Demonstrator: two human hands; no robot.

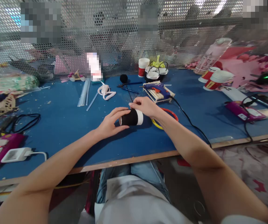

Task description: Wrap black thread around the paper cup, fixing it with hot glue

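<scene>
A paper cup lies on its side above the blue table, black yarn wound around most of it and a white band bare at its right end. My left hand grips the cup from the left, thumb below and fingers over the top. At the cup's upper edge, my right hand pinches the black yarn, its fingertips partly hidden. That strand runs back to a small black yarn ball near the mesh partition.
A glue gun rests on a stick frame behind my right hand, its cable trailing right. Red and yellow rings lie under my right forearm. Pliers, white ribbon, glue sticks, paper cups and a power strip surround the work area.
</scene>
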